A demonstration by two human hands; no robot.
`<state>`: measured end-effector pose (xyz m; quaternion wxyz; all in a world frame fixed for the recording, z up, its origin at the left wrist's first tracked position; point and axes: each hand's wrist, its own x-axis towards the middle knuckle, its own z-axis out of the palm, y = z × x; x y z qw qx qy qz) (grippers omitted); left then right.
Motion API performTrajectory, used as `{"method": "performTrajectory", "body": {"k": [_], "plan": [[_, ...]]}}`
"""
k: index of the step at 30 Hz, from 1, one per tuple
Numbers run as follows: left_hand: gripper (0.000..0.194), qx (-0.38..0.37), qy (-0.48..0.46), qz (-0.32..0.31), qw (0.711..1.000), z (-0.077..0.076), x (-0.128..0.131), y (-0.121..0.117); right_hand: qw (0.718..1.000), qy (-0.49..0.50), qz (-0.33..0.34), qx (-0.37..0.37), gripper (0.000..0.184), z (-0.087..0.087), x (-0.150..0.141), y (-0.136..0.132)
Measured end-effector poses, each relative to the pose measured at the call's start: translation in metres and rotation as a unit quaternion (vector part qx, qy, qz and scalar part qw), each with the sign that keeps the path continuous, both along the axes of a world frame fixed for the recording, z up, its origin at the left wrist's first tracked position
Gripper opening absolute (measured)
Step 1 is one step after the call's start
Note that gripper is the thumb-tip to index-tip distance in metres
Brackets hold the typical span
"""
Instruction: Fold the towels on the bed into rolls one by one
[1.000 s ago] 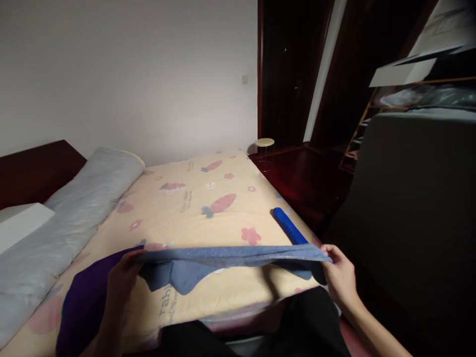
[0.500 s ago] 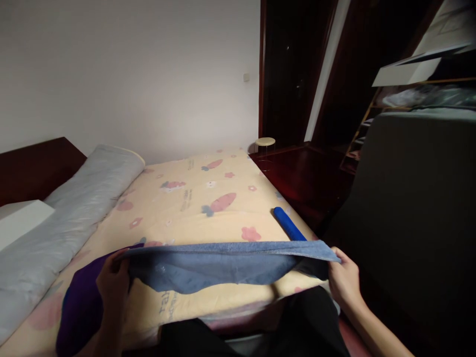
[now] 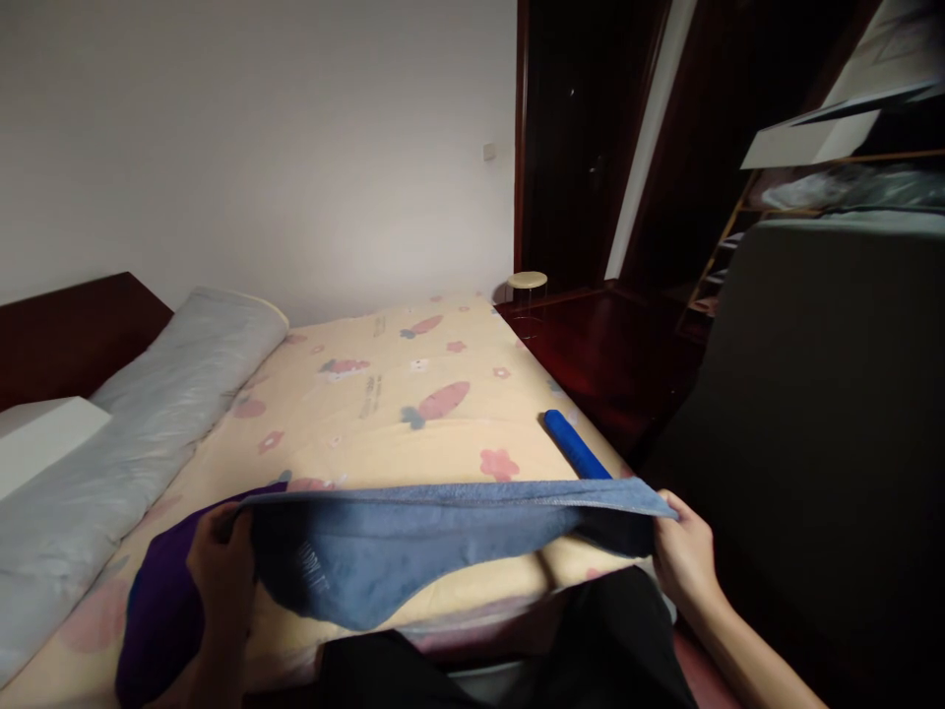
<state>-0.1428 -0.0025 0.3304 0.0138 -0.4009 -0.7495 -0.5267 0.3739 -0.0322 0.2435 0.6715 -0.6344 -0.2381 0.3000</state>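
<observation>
A blue-grey towel (image 3: 443,532) is stretched sideways above the near part of the bed, its upper edge taut and its lower part hanging loose. Pale lettering shows on its left side. My left hand (image 3: 221,551) pinches the left corner. At the opposite end, my right hand (image 3: 685,547) grips the right corner between thumb and fingers. Purple cloth (image 3: 166,601) lies on the bed behind and beside my left hand. Just beyond the towel's right end rests a blue roll (image 3: 574,445), its near end hidden by the towel. A dark item (image 3: 616,532) shows under the towel near my right hand.
The bed (image 3: 384,404) has a cream sheet printed with carrots and flowers. Along its left side lie a grey rolled quilt (image 3: 184,364) and a white box (image 3: 48,443). A round stool (image 3: 527,281) stands beyond; a dark chair back (image 3: 819,394) rises at right.
The towel's loose lower part has swung down and to the left, showing more lettering. Both hands keep nearly the same places and still hold the corners.
</observation>
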Motion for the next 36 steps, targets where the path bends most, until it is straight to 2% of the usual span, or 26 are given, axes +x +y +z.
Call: {"method": "performTrajectory", "body": {"k": [4, 8, 12, 14, 17, 20, 23, 26, 29, 33, 36], "plan": [[0.036, 0.017, -0.048, 0.015, 0.999, -0.003, 0.0, 0.001, 1.0, 0.016, -0.001, -0.007, 0.032, -0.005, 0.001, 0.001], [0.034, 0.006, -0.013, 0.017, 1.0, -0.004, -0.004, 0.002, 1.0, 0.018, 0.002, -0.011, 0.03, -0.007, 0.001, 0.0], [0.031, -0.041, 0.037, 0.002, 0.998, -0.009, -0.012, 0.004, 1.0, 0.021, 0.017, -0.013, 0.027, -0.01, 0.004, 0.001], [0.031, -0.082, 0.088, -0.033, 0.992, -0.014, -0.019, 0.007, 0.998, 0.02, 0.053, -0.024, 0.026, -0.014, 0.007, 0.003], [0.028, -0.158, 0.178, -0.111, 0.965, -0.026, -0.032, 0.012, 0.985, -0.004, 0.162, -0.066, 0.027, -0.021, 0.011, 0.006], [0.026, -0.225, 0.189, -0.154, 0.943, -0.038, -0.042, 0.013, 0.962, -0.052, 0.249, -0.102, 0.029, -0.028, 0.012, 0.01], [0.024, -0.275, 0.15, -0.141, 0.939, -0.045, -0.05, 0.013, 0.952, -0.075, 0.273, -0.112, 0.031, -0.031, 0.013, 0.011], [0.025, -0.317, 0.131, -0.124, 0.931, -0.048, -0.059, 0.014, 0.96, -0.079, 0.246, -0.112, 0.029, -0.031, 0.015, 0.011], [0.029, -0.331, 0.161, -0.106, 0.924, -0.05, -0.066, 0.014, 0.97, -0.073, 0.21, -0.1, 0.028, -0.031, 0.018, 0.011], [0.041, -0.304, 0.243, -0.079, 0.918, -0.054, -0.068, 0.009, 0.972, -0.059, 0.211, -0.085, 0.03, -0.03, 0.02, 0.011], [0.048, -0.342, 0.235, -0.036, 0.909, -0.052, -0.067, 0.003, 0.972, -0.059, 0.212, -0.081, 0.032, -0.03, 0.019, 0.011]]}}
